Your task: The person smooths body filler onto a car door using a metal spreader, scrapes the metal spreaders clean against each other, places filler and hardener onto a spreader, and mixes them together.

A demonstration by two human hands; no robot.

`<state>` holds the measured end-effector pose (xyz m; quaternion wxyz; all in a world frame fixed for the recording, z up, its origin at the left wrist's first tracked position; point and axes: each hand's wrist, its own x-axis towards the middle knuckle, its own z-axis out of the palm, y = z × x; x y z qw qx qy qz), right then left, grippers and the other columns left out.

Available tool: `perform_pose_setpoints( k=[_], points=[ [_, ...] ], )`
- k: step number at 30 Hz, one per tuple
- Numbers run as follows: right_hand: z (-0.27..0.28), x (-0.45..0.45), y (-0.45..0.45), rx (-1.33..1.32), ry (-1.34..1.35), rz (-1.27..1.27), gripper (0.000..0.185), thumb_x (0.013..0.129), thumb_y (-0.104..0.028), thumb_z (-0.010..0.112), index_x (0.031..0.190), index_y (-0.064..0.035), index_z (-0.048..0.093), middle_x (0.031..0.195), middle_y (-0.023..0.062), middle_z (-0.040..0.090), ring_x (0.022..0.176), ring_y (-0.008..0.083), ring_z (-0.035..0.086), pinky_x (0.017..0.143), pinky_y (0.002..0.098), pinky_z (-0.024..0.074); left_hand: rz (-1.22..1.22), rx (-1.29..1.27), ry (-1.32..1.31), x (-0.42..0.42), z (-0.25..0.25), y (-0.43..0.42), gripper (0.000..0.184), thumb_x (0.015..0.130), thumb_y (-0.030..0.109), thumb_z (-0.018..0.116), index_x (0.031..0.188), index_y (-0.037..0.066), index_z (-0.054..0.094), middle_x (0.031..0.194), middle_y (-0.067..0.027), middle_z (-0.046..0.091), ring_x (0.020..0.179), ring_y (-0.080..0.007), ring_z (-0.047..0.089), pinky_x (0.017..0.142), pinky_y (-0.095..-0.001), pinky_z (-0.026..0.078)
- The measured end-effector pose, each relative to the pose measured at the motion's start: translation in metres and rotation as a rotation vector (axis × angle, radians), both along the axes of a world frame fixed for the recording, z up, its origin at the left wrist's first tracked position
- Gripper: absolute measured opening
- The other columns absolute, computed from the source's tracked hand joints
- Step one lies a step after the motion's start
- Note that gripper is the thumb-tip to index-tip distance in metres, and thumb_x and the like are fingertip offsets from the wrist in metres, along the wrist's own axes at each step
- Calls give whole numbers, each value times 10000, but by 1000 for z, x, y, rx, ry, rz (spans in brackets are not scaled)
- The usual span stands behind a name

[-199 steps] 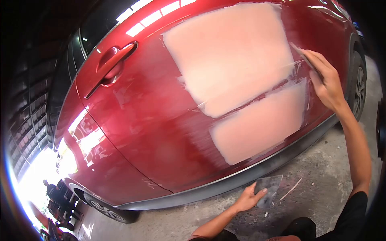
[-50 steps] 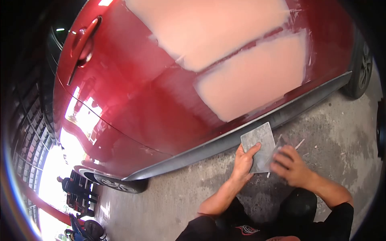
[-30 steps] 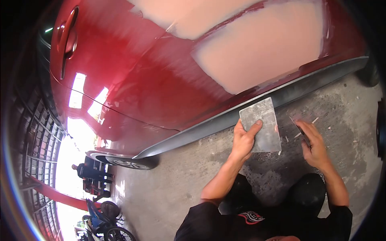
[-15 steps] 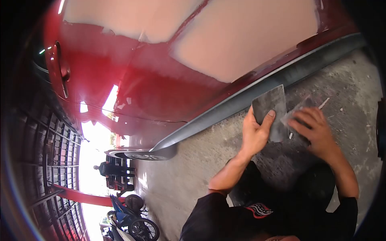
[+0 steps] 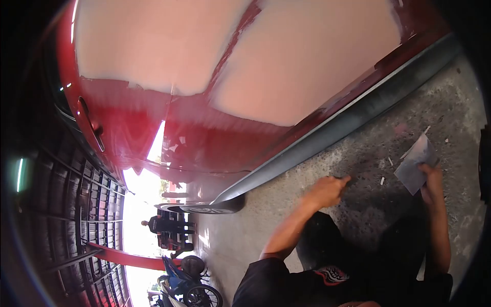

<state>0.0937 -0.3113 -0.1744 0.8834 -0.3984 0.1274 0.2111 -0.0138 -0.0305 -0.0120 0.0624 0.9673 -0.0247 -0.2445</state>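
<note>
My right hand [image 5: 433, 183] grips a grey sheet of sandpaper [image 5: 412, 170] by its lower edge, above the stained concrete. The sheet looks folded or doubled, with a paler upper part. My left hand [image 5: 327, 190] is in front of my left knee, fingers curled in and one finger or thumb poking forward. Nothing shows in it, and it is slightly blurred. Beyond both hands is the side of a red car [image 5: 204, 133], with large patches of beige filler [image 5: 307, 66] on its panels. Neither hand touches the car.
A dark grey sill [image 5: 327, 125] runs along the car's lower edge. Small white scraps [image 5: 382, 180] lie on the concrete floor [image 5: 271, 204]. A person [image 5: 166, 224] stands in the background, near a parked motorcycle [image 5: 189, 286]. A red post [image 5: 133, 258] rises beside them.
The grey sheet has gone from my left hand to my right, which has moved right and lower. My left hand has curled closed. The view has shifted, so the car's side sits lower.
</note>
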Motion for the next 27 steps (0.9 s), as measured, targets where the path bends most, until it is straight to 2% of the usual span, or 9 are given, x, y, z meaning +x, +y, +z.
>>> perform_pose_setpoints(
  k=[5,7,12,15,19,21,23,25,27],
  points=[
    [-5,-6,1,166,127,-54,372,732,-39,576,1100,14,551,992,103,605,919,225,602,839,347,486,-184,-64,131,-26,-14,13,457,824,119,556,1275,83,491,751,-231,622,749,-389,616,679,-467,486],
    [14,-4,9,137,240,-8,355,729,-51,569,1074,35,551,951,106,612,872,222,611,807,351,494,-81,-173,197,-36,11,15,470,833,137,565,1292,90,474,763,-221,628,758,-387,617,675,-460,486],
    [82,-4,49,-45,110,-85,341,738,-63,545,1071,11,555,884,93,614,796,211,614,768,331,495,-13,-309,141,-48,12,86,439,848,181,594,1264,80,497,824,-198,645,794,-382,616,719,-441,482],
    [149,-13,56,-197,13,-144,344,746,-64,540,1082,8,548,872,90,609,784,200,613,739,322,492,-91,-271,143,-21,27,116,329,855,178,604,1157,50,580,808,-174,650,754,-335,634,718,-398,485],
    [221,-2,71,-275,-92,-228,419,760,-104,515,1165,2,511,967,127,567,825,211,565,739,382,479,-61,-351,328,35,59,136,216,852,175,637,1002,21,651,713,-116,615,670,-166,572,678,-313,462],
    [221,26,71,-250,-77,-293,393,760,-117,514,1133,4,528,966,135,568,818,227,569,715,417,485,-121,-595,264,46,54,148,190,845,146,655,979,12,656,683,-4,608,674,-69,495,658,-272,439],
    [206,30,89,-246,-64,-374,376,756,-116,519,1111,7,539,970,142,574,825,242,582,704,432,493,-135,-546,315,57,64,144,181,850,139,649,978,11,656,695,20,601,682,-60,489,657,-262,434],
    [196,25,107,210,102,-512,344,751,-104,524,1074,10,553,964,153,593,849,264,607,715,428,508,-120,-650,330,62,57,146,153,864,129,634,963,15,662,708,42,583,687,-46,475,646,-244,423],
    [175,4,140,388,78,-516,316,746,-83,529,1043,17,568,925,137,616,866,260,626,747,411,517,-140,-521,435,69,41,160,148,864,126,636,963,19,665,716,48,585,695,-46,480,655,-240,425]
  ],
)
